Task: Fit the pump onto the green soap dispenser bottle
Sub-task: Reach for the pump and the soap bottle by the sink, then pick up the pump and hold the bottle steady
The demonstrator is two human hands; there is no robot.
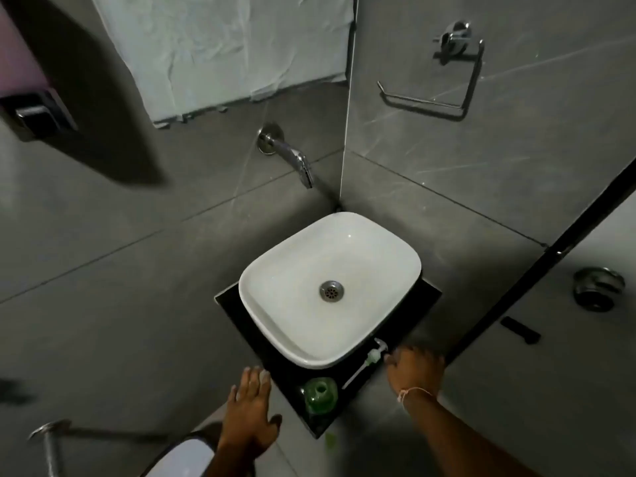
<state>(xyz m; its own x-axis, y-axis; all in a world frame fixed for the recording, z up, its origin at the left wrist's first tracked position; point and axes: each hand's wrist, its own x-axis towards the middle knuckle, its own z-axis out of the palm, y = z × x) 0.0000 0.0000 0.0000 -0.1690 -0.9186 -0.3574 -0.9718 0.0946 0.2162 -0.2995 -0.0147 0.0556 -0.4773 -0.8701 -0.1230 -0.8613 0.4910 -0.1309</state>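
Observation:
The green soap dispenser bottle (320,395) stands upright with its neck open on the black counter (406,321), at the near corner in front of the white basin. The white pump (371,357) with its long tube lies flat on the counter just right of the bottle, head pointing away from me. My right hand (414,368) hovers beside the pump head, fingers spread, its fingertips almost touching it. My left hand (249,407) is to the left of the bottle, open, with fingers reaching the counter's left edge. Neither hand holds anything.
The white basin (275,270) with a metal drain fills most of the counter. A chrome spout (296,160) juts from the grey tiled wall above it. A towel ring (447,80) hangs at upper right; a dark door edge (537,270) runs down the right.

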